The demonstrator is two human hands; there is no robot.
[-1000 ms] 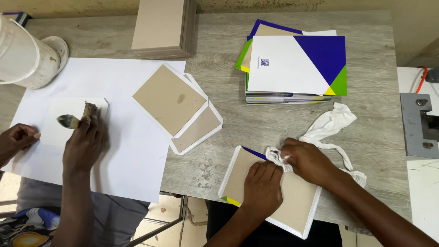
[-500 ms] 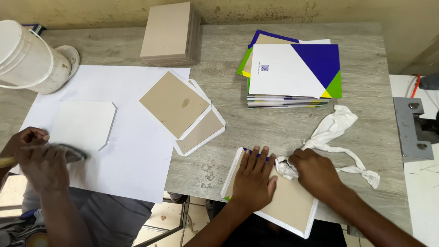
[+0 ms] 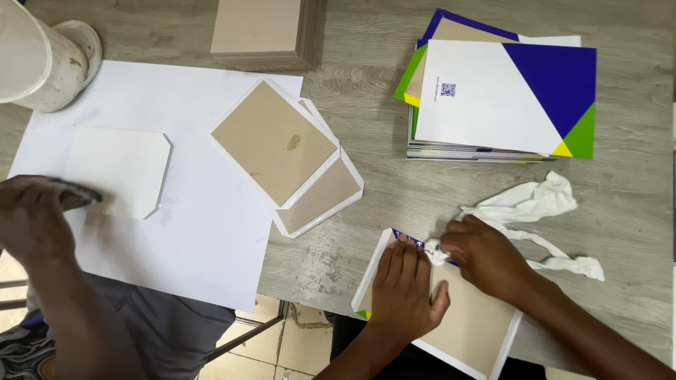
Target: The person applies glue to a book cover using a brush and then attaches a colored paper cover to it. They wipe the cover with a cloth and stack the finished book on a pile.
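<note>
Your left hand now lies flat on the cardboard cover at the surface's 6 o'clock edge; your right hand, shifted left since before, pinches the white cloth against its top edge.

A single camera, worn on the person's head, looks steeply down onto a grey wood-grain table, almost straight from above. It faces away from the person's body, so the near table edge and a strip of floor run along the bottom of the view, and the table's far part fills the top. It sits close: the left hand and right hand enter from the bottom edge and appear large. A co-worker's hand shows at the left edge. No second view shares the scene.
</note>
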